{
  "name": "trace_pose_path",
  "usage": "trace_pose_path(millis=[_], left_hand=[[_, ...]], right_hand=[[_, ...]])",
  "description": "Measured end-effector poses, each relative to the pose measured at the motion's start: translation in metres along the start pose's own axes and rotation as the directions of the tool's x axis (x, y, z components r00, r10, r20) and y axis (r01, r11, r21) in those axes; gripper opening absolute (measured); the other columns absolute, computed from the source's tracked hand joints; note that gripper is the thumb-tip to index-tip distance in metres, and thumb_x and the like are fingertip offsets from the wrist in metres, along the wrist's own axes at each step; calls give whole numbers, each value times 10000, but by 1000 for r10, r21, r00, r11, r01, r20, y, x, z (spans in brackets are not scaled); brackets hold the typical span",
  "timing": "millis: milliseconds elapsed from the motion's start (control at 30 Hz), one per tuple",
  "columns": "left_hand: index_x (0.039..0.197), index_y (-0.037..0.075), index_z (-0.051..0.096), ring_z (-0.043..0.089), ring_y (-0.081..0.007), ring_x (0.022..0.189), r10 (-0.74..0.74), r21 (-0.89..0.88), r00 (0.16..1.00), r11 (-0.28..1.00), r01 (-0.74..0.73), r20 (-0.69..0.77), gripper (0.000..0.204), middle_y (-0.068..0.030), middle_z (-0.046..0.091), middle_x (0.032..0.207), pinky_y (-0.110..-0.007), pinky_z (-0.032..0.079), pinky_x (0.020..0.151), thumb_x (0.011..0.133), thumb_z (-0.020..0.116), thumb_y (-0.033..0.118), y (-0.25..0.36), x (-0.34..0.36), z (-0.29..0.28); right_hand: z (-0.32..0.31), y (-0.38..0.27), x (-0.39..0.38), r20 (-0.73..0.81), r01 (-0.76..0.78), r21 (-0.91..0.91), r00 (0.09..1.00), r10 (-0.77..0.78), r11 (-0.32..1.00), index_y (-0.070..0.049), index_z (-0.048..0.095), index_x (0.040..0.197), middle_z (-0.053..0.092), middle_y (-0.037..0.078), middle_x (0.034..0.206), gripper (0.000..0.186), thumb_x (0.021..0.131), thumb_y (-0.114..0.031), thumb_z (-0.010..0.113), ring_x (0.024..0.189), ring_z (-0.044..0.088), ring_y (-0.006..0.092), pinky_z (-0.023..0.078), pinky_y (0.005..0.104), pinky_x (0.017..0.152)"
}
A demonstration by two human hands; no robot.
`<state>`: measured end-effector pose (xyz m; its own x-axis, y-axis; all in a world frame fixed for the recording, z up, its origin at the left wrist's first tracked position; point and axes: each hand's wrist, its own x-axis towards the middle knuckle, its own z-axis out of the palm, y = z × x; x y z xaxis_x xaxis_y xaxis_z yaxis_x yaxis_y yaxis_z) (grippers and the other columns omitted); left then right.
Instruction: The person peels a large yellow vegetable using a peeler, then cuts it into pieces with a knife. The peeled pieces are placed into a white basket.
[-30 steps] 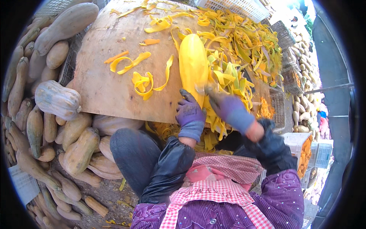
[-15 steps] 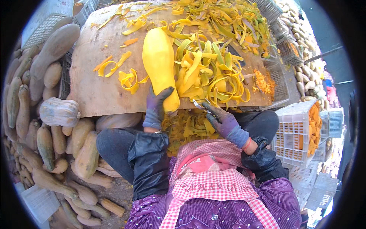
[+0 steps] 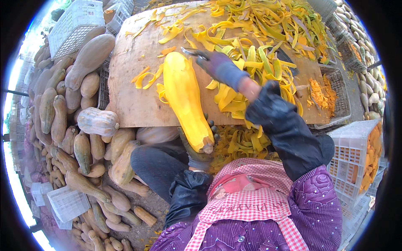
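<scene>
A peeled yellow long-necked squash (image 3: pixel 183 94) lies lengthwise on the wooden board (image 3: pixel 138 104), its stem end toward me past the board's near edge. My gloved left hand (image 3: pixel 191 148) cradles that near end from below, thumb on one side and fingertips curling up on the other. At the squash's far end, my gloved right hand (image 3: pixel 217 66) is closed on a metal peeler (image 3: pixel 189 52); the tool's grip is hidden in the hand. Just right of the squash is a heap of yellow-green peel strips (image 3: pixel 255 79), partly behind my right forearm.
Unpeeled squashes (image 3: pixel 90 62) are piled on the left. More peel (image 3: pixel 238 144) lies below the board's near edge. At right stand a crate with orange scraps (image 3: pixel 339 94) and a white crate of orange pieces (image 3: pixel 345 159). A white crate (image 3: pixel 81 16) sits far left.
My right hand has moved with the peeler from the board's near edge to the squash's far end. My left hand has shifted under the near end. The view has swung left.
</scene>
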<state>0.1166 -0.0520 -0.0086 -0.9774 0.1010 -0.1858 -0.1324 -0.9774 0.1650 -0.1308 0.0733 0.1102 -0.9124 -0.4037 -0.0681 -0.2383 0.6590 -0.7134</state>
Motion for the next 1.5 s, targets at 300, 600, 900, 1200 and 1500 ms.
trace_pose_path(millis=[300,600,900,1200,1500], left_hand=[[1495,61,380,617,-294,970,10,-224,1000,975,-9,5,743,-164,620,1204,-432,547,815,977,470,586,5,-10,-34],[1418,116,505,662,-376,1062,15,-97,995,995,-24,-95,726,-191,642,1254,-537,568,871,925,525,649,4,0,7],[1433,130,501,585,-300,1198,96,-319,995,945,-80,33,614,-107,592,1364,-453,496,1008,1011,449,572,-1,5,3],[1465,91,443,579,-351,1199,62,-523,946,844,119,317,616,-147,556,1393,-489,473,1037,1040,384,533,-11,9,-6],[1443,66,461,605,-345,1155,34,3,999,999,-34,7,783,-213,595,1304,-504,489,1021,974,392,688,0,10,1]], right_hand=[[38,-32,-35,102,196,-194,979,-179,961,-163,604,1314,694,194,1112,392,1006,-368,475,983,677,407,548,486,830],[8,-49,-42,33,18,-333,999,-8,943,-223,552,1361,700,187,1094,406,1015,-412,456,989,676,393,539,513,805],[21,-46,-198,322,276,-448,937,-134,850,-238,523,1387,670,197,1019,410,984,-309,541,879,687,393,563,497,746],[49,-66,-51,-100,374,-536,862,-497,757,-217,536,1348,688,194,985,385,967,-270,528,873,695,375,544,510,705],[-7,-84,-289,389,253,-505,920,-44,825,-285,550,1357,610,142,888,422,939,-253,603,677,680,329,553,452,585]])
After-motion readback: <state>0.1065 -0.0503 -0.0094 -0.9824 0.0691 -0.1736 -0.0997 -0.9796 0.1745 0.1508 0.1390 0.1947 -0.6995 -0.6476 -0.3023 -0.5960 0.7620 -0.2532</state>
